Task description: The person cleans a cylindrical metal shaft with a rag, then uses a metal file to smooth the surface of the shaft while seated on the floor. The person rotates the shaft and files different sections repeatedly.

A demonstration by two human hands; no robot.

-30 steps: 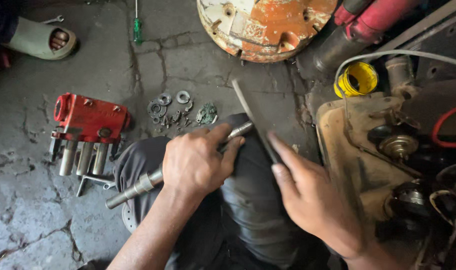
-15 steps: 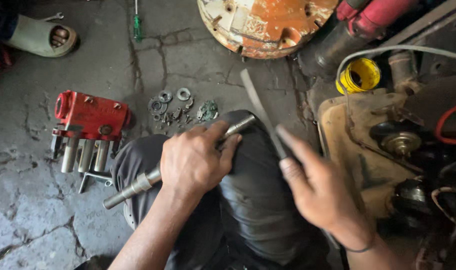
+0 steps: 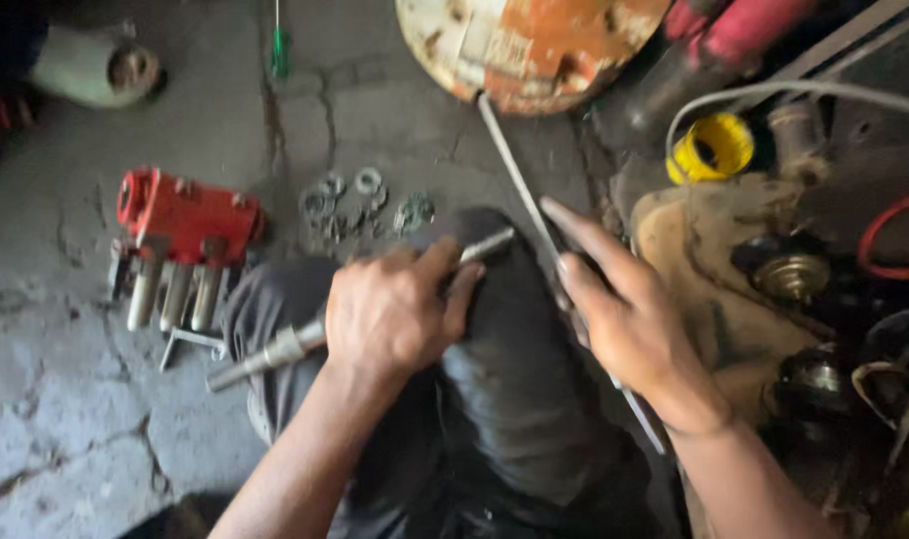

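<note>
Right hand point(image 3: 629, 329) shifted up thin rod point(image 3: 519, 175); lower rod hidden, view blurred.

Left hand point(image 3: 400, 314) sits on the raised knee point(image 3: 519, 369), grip around a metal shaft point(image 3: 275, 349) that runs out to its left. Right hand point(image 3: 629, 329) lies just right of the knee, on a thin flat strip point(image 3: 514, 170). Washers point(image 3: 360, 200) lie on the floor point(image 3: 65, 419) beyond the knee; valve block point(image 3: 180, 235) left of them.
</note>
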